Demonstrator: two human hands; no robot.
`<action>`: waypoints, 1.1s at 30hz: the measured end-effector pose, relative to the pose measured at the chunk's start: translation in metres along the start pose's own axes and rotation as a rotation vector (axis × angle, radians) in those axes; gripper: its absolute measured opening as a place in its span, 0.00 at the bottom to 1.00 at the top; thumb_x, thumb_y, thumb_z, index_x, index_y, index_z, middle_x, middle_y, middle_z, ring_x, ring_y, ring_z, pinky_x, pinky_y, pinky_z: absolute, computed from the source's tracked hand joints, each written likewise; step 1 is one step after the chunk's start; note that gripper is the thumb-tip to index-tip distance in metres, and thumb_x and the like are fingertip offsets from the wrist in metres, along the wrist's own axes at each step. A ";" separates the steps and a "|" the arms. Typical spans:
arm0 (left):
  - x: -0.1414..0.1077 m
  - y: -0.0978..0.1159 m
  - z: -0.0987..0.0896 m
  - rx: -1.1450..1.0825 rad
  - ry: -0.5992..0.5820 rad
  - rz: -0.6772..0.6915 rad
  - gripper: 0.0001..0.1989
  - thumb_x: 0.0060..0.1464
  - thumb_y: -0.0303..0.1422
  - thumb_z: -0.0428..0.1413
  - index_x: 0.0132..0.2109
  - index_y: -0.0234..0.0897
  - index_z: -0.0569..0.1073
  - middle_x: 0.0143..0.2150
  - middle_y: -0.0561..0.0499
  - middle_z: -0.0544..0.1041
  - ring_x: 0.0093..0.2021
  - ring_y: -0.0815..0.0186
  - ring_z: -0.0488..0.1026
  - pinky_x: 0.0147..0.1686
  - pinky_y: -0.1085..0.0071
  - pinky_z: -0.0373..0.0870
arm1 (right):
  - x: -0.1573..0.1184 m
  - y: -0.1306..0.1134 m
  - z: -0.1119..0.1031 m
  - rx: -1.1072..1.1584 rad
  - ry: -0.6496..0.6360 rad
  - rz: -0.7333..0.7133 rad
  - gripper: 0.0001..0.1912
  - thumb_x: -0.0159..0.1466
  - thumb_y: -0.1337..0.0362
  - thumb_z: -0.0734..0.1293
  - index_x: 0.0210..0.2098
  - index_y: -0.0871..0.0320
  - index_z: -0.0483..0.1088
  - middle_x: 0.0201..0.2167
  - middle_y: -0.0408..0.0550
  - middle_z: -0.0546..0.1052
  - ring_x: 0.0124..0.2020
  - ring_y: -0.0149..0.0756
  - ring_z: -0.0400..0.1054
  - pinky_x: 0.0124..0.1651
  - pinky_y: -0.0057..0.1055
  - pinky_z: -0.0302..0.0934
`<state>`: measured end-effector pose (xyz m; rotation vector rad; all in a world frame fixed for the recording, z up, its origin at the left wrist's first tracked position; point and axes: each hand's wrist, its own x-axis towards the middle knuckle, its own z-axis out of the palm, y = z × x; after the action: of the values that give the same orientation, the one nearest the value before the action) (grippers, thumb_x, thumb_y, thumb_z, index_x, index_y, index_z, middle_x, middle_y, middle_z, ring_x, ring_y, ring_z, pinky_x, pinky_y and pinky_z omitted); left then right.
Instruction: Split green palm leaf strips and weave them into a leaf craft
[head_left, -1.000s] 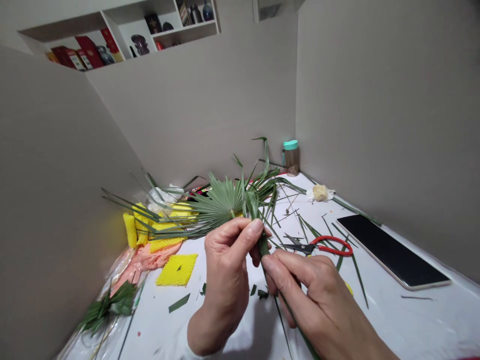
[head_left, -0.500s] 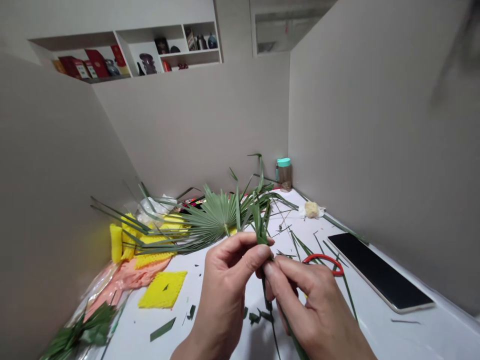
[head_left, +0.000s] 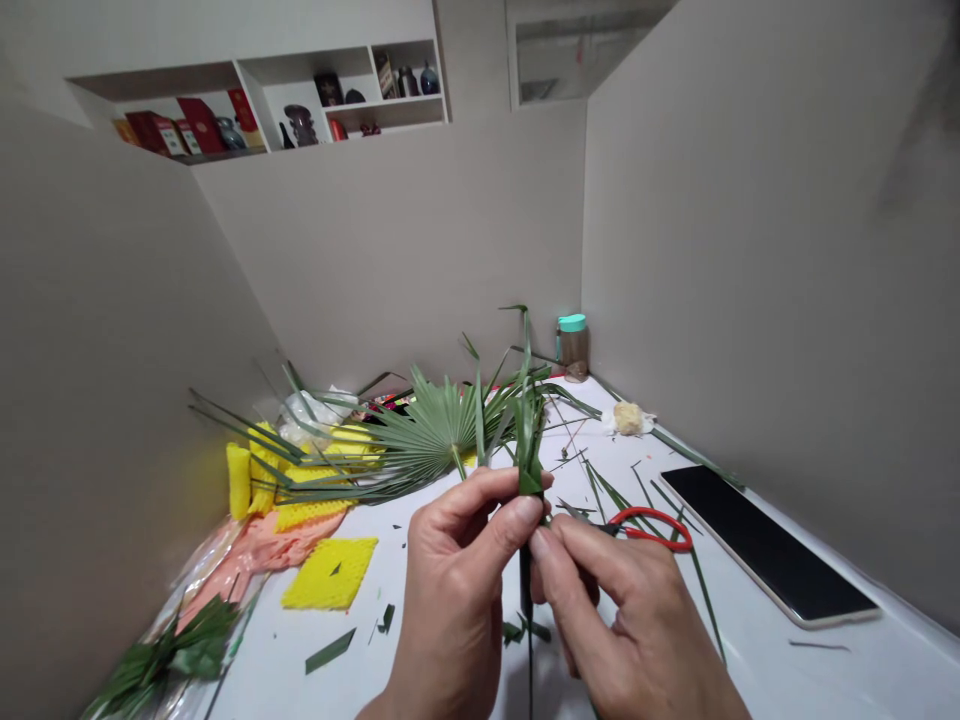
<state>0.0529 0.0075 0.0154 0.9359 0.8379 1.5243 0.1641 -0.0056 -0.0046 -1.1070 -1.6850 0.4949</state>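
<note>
Upright in front of me is a bundle of folded green palm leaf strips (head_left: 529, 440), with loose ends pointing up and a thin strand hanging below. My left hand (head_left: 461, 570) pinches its folded middle between thumb and fingers. Just below and to the right, the fingers of my right hand (head_left: 619, 600) are pinched together on a palm strip at the base of the bundle; their grip is partly hidden. Red-handled scissors (head_left: 651, 528) lie behind my right hand, with the blades mostly covered. Cut leaf scraps (head_left: 517, 632) lie on the table under my hands.
A fan-shaped palm leaf (head_left: 442, 430) spreads across the back of the white table (head_left: 262, 665). At left are yellow foam netting (head_left: 331, 573), pink cloth (head_left: 262, 545) and a green leaf bunch (head_left: 169, 655). A phone (head_left: 769, 545) lies right; a teal-lidded bottle (head_left: 574, 345) stands behind.
My right-hand fingers have shifted slightly at the bundle's base, and the bundle's folded part shows more plainly above my left thumb. The whole view has moved slightly.
</note>
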 end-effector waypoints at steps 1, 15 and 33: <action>0.000 0.000 0.000 -0.007 0.029 -0.014 0.07 0.44 0.30 0.71 0.34 0.39 0.85 0.33 0.51 0.83 0.34 0.70 0.74 0.36 0.79 0.72 | 0.000 -0.001 0.000 -0.009 -0.006 -0.018 0.21 0.72 0.63 0.56 0.22 0.54 0.56 0.14 0.37 0.60 0.14 0.27 0.56 0.20 0.28 0.47; 0.002 -0.002 -0.001 0.088 0.043 0.127 0.10 0.48 0.30 0.70 0.40 0.41 0.81 0.30 0.56 0.77 0.30 0.75 0.72 0.32 0.82 0.71 | 0.007 0.013 -0.009 -0.028 -0.117 -0.133 0.19 0.71 0.61 0.57 0.24 0.55 0.63 0.19 0.39 0.70 0.20 0.30 0.64 0.27 0.30 0.53; -0.001 0.001 0.003 0.279 0.088 0.301 0.09 0.45 0.24 0.68 0.31 0.40 0.76 0.28 0.56 0.76 0.30 0.70 0.73 0.32 0.79 0.71 | 0.027 0.009 -0.025 0.661 -0.135 0.139 0.03 0.67 0.60 0.69 0.38 0.52 0.73 0.37 0.42 0.77 0.42 0.36 0.71 0.48 0.34 0.65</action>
<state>0.0553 0.0067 0.0177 1.2498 1.0265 1.7444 0.1890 0.0173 0.0130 -0.7099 -1.3958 1.1396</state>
